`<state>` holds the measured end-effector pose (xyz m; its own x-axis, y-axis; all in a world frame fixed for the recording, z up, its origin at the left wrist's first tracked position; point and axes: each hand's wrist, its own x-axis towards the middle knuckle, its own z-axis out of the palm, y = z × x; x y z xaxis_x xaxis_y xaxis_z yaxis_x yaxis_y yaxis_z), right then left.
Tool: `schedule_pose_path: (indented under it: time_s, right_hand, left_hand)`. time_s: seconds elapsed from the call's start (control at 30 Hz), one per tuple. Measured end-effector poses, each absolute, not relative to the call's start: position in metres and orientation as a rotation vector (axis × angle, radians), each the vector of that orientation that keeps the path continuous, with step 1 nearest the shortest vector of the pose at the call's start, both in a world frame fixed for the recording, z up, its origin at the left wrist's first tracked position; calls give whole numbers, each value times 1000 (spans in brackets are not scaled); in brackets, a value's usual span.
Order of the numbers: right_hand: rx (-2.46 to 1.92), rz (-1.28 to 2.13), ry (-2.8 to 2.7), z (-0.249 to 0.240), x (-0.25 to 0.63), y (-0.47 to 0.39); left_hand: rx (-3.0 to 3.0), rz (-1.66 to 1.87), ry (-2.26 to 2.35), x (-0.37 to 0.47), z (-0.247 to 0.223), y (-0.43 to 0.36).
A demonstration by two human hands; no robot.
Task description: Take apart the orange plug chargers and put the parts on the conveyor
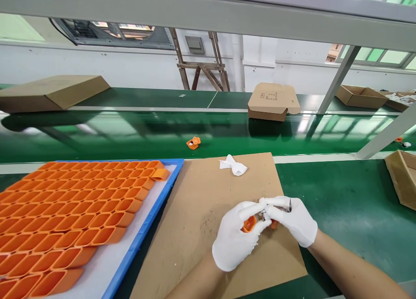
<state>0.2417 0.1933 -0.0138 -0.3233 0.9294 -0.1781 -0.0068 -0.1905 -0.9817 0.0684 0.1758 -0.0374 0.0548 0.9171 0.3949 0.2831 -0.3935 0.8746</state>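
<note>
Orange hollow plastic piece (249, 224) sat grasped in our white-gloved left hand (238, 234), above the right edge of the brown cardboard sheet (195, 212) on the green surface (338, 195). Our white-gloved right hand (294, 221) pinched a slim metallic item (290, 205); its full shape we could not make out. We judged this piece unfinished. One small orange piece with white inside (193, 143) lay beyond the sheet's far edge on the glossy green belt (156, 138), perhaps done. Near that edge lay a white bow-shaped cloth piece (233, 165), loose.

Much seemed left: at the surface's left, the blue-rimmed tray (144, 229) held close rows of hollow orange rings (74, 203), white lining showing along its right edge. At the surface's right edge we saw an open brown cardboard box (398, 182), its contents mostly hidden; at the far right corner, another cardboard box (396, 106) held white items (401, 99).
</note>
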Motion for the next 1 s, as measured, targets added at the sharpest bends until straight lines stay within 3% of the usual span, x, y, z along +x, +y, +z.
schedule_pose_path:
  time_s: [0.27, 0.5, 0.7, 1.0]
  right_hand:
    - [-1099, 1637, -1289, -14, 239, 193]
    - [-1308, 1410, -1381, -13, 240, 190]
    - [-1231, 1334, -1250, -18, 246, 190]
    - [-1258, 1297, -1261, -13, 251, 192]
  left_hand:
    - [1468, 1269, 1279, 70, -36, 179]
    - [1385, 1242, 1135, 64, -28, 183]
    - [1133, 1025, 1095, 64, -27, 180]
    - [1076, 1071, 941, 54, -25, 190]
